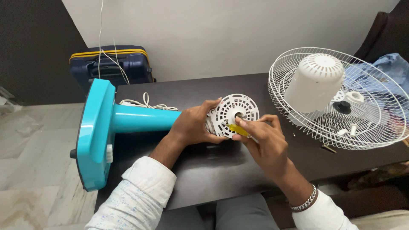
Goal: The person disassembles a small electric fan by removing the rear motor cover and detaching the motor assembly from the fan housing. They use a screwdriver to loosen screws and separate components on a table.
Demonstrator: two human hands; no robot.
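Mid-step on the motor (234,114), lying on its teal stand (128,118) across the dark surface (204,170). Left hand (194,125) clasped round the housing; right hand (264,142) pinching a yellow screwdriver (237,129) at its face. Likely needed next: tip seated squarely, housing steadied. Guard (341,98) well apart.

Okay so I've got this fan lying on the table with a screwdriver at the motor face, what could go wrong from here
1. The fan stand's turquoise base hangs past the table edge, so it might tip or slide if the left hand loosens.
2. The yellow-handled screwdriver in the right hand could slip off the white motor face towards the left fingers.
3. The small loose part by the wire grille could roll off.
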